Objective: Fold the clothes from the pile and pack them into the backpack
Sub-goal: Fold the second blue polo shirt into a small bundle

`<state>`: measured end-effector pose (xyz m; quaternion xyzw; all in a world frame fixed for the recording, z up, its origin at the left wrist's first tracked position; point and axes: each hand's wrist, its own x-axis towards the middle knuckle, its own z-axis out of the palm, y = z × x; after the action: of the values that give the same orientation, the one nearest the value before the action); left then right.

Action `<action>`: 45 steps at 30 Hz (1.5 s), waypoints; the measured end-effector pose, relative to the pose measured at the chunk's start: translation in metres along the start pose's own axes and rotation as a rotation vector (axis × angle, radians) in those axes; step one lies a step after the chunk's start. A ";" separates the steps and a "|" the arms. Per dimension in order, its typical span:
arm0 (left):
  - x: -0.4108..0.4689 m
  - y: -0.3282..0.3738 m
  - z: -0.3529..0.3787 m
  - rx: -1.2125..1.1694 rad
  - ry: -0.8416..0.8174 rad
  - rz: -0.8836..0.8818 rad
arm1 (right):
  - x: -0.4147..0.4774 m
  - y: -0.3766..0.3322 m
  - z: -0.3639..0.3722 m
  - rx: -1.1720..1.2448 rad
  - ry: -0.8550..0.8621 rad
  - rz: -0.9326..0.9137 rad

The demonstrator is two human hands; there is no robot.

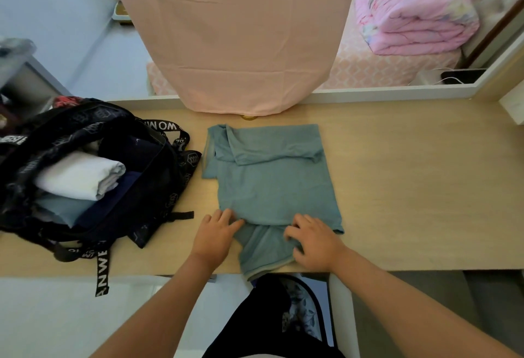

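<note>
A teal t-shirt [272, 185] lies partly folded on the wooden table [411, 187], sleeves turned in, its hem hanging over the near edge. My left hand [217, 234] rests on the shirt's lower left fold with fingers spread. My right hand [314, 240] has its fingers curled onto the cloth at the lower right. A black backpack [93, 176] lies open at the left, holding a folded white garment [80, 175], a grey-blue one [61, 209] and dark navy clothes.
A peach cloth [235, 37] hangs over the table's far edge. A folded pink quilt [414, 12] sits on a bed behind. Backpack straps [102, 270] dangle over the table's near edge. Bare wood shows to the right of the shirt.
</note>
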<state>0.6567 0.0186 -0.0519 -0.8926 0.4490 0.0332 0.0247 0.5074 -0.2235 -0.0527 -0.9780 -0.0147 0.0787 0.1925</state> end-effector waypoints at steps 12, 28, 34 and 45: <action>0.047 -0.016 0.000 0.028 0.074 0.071 | 0.024 0.022 0.003 0.098 0.133 0.275; -0.015 0.025 0.005 -0.211 -0.024 0.355 | -0.008 0.006 0.002 -0.130 -0.012 -0.135; -0.017 0.036 0.024 -0.356 -0.045 0.336 | -0.002 0.003 0.004 0.012 0.058 -0.004; 0.077 0.023 -0.021 -0.702 -0.130 -0.484 | 0.033 0.014 -0.031 0.204 -0.057 0.360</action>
<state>0.6849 -0.0579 -0.0377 -0.9224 0.1858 0.2335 -0.2453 0.5450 -0.2462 -0.0343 -0.9376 0.1631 0.1405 0.2730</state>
